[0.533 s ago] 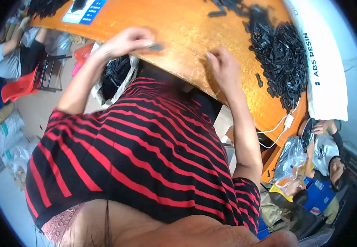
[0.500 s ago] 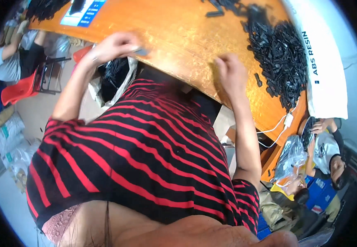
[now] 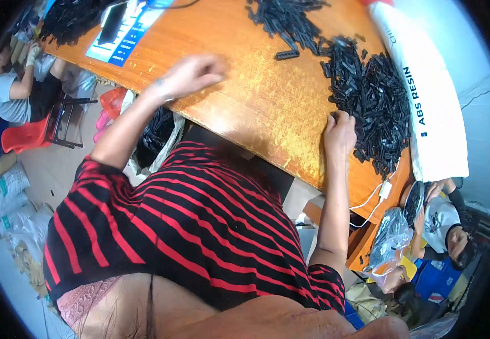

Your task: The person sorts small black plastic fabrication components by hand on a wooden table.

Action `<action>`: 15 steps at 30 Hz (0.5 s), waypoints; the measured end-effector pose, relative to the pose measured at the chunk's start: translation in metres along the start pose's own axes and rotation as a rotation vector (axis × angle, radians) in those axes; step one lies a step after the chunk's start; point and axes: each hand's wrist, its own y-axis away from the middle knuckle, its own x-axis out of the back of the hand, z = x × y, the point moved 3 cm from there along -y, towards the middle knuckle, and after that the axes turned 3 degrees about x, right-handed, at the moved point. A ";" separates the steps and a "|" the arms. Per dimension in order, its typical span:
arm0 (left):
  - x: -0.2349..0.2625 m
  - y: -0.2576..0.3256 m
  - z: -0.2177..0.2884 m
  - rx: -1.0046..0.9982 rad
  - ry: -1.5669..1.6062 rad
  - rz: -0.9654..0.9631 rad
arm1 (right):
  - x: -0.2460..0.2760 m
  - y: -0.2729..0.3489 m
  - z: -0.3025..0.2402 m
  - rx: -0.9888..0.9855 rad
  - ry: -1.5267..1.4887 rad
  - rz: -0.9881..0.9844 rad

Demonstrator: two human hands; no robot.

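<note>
A heap of small black plastic parts (image 3: pixel 372 101) lies along the right side of the wooden table. My right hand (image 3: pixel 340 133) is at the heap's left edge, its fingers curled in and closed; whatever they hold is hidden. Over the table's near left part, my left hand (image 3: pixel 191 74) hovers with bent fingers. Its fingertips are smeared by motion, so I cannot tell whether anything is between them. A second batch of black plastic parts (image 3: pixel 290 25) trails toward the far edge.
A white printed sack (image 3: pixel 434 107) borders the heap on the right. At the far left, a dark phone-like object (image 3: pixel 113 24) rests on a blue and white sheet (image 3: pixel 122 50) beside more black pieces (image 3: pixel 67 25). A white cable (image 3: pixel 385 189) hangs at the table's right corner. People sit at both sides.
My right hand has moved to the heap's edge. My left hand has shifted right over the table, and the grey piece seen at its fingertips no longer shows. The view has shifted.
</note>
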 end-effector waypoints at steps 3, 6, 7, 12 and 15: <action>-0.035 -0.077 0.031 -0.310 -0.255 0.243 | -0.015 -0.012 -0.027 0.110 -0.050 0.097; -0.072 -0.143 0.052 -0.336 -0.307 0.255 | -0.025 -0.013 -0.048 0.037 -0.026 0.149; -0.082 -0.159 0.054 -0.347 -0.430 0.310 | -0.025 -0.014 -0.048 0.042 -0.023 0.156; -0.102 -0.215 0.044 -0.311 -0.615 0.257 | -0.023 -0.014 -0.048 0.081 -0.092 0.194; -0.101 -0.217 0.041 -0.285 -0.634 0.160 | -0.025 -0.014 -0.045 0.075 -0.109 0.197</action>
